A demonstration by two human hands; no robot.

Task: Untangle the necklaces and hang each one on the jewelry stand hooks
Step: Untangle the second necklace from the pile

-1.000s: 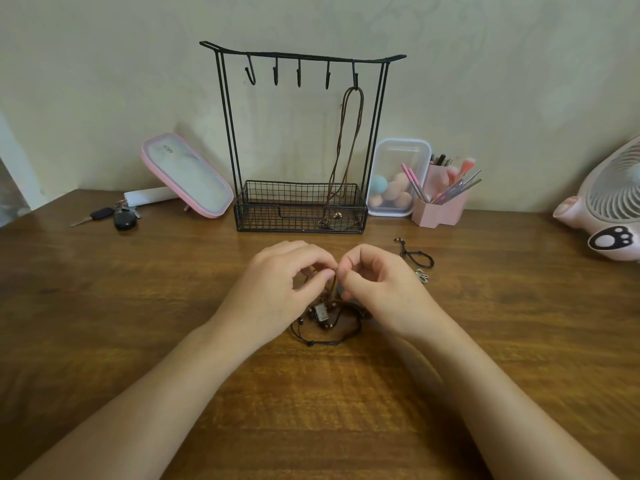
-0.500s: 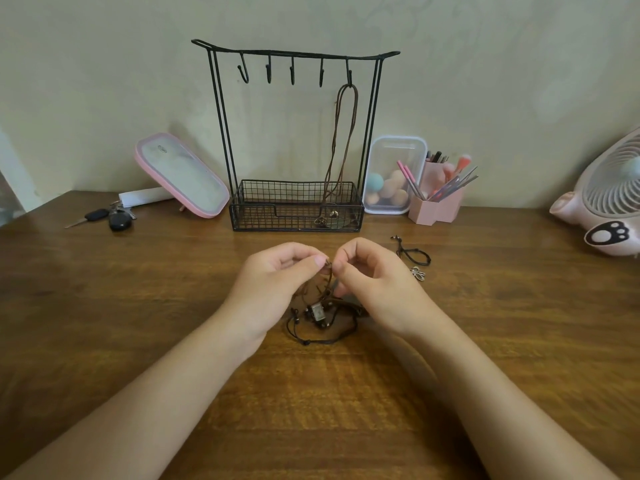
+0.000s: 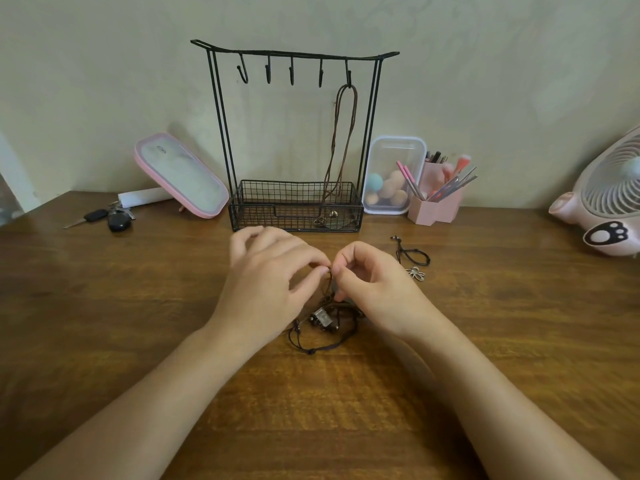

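Left hand (image 3: 266, 285), right hand (image 3: 377, 292): fingers (image 3: 311, 277) of both pinched on tangled necklaces (image 3: 329, 329). Risk: opposed pulling tightens knot; pendant (image 3: 322, 318) drags across table (image 3: 138, 306).

Fan (image 3: 604, 202) cut by right edge; tangled necklaces (image 3: 323, 322) partly hidden under right hand (image 3: 377, 292).

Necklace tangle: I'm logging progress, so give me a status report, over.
Pinching one cord atop the tangle: left hand, right hand. One brown necklace hangs on the stand, rightmost hook; four hooks bare. Nothing in the way.
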